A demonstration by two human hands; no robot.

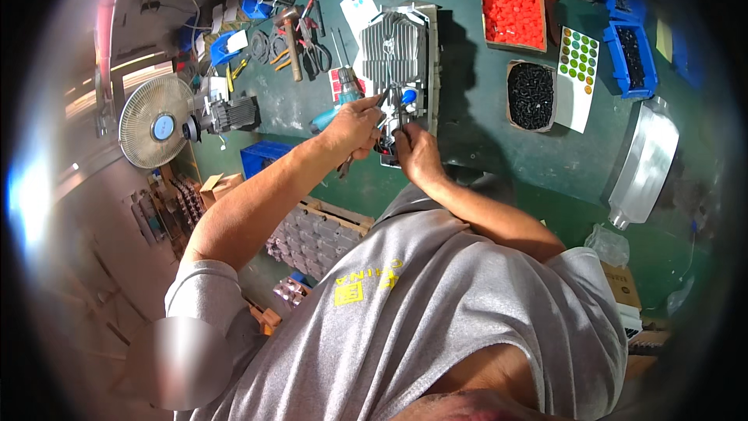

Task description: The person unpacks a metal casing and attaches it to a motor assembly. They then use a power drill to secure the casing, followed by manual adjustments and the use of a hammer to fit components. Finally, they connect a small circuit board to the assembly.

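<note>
Here, the person is leaning over a green tabletop, both hands meeting at the near end of a finned grey metal housing that is lying flat near the middle of the work area. The left hand is gripping a pair of pliers, its fingers clamped round the handles, with the nose reaching into the open end of the housing where some small wiring is sitting. The right hand is pinching something small there, fingers drawn together, though I cannot tell exactly what they are closed on; a blue-handled tool is poking up just beside them. The housing looks like cast metal, so I am judging it heavy, stiff and unlikely to slide; its long side edges would be the place to take hold, rather than the thin fins. The wiring at its end looks soft and delicate, better handled lightly near the connectors. Beyond the housing, a box of orange caps and a box of black screws are sitting on the right, with a sheet of coloured round stickers next to them. A hammer and a small desk fan are resting on the left.
</note>
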